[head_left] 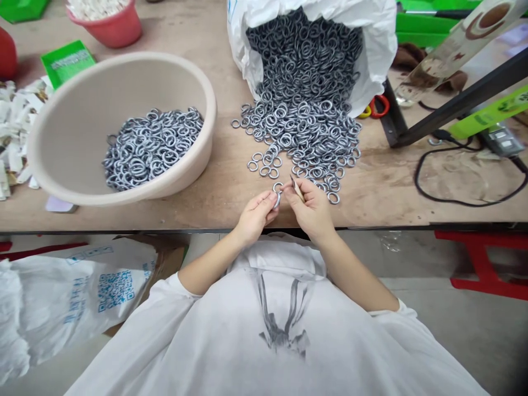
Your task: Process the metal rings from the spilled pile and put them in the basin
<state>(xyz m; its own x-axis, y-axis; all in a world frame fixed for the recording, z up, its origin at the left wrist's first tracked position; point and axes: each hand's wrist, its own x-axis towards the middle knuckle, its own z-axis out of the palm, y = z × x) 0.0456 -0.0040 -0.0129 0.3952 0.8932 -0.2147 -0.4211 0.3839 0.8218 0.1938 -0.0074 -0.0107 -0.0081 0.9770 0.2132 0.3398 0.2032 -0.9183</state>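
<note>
Near the table's front edge, my left hand [254, 215] pinches a grey ring [278, 200] between thumb and fingers. Another ring shows just above the fingertips, and I cannot tell whether it is held too. Close beside it, my right hand [314, 213] is closed on a small pointed tool with a pale handle [298, 191] and a dark tip; its exact kind is unclear. The right fingertips reach to the ring. Beyond both hands, a heap of grey rings [307, 132] spills from a white sack [377, 49] lying on its side.
On the left stands a large beige basin [66, 132] partly filled with grey rings. White scraps [16, 126], a green tray [68, 60] and a pink bowl [111, 27] lie around it. At right are a dark metal frame [454, 102], red-handled scissors [380, 106] and a black cable [462, 203].
</note>
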